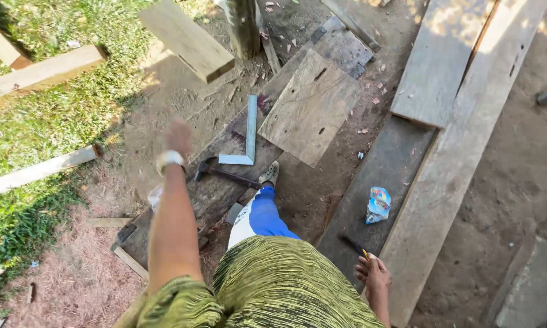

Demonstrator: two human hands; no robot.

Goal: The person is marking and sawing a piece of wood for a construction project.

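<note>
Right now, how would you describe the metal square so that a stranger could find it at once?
Start at the dark plank lying on the dirt ahead of the raised left hand. On it, beside a hammer, lies the metal square. It is the only pale blue, L-shaped thing there.

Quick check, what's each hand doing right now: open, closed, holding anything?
Left hand: raised over the ground, blurred, nothing visibly held; grip cannot be told.
Right hand: closed on a dark pencil.
</note>
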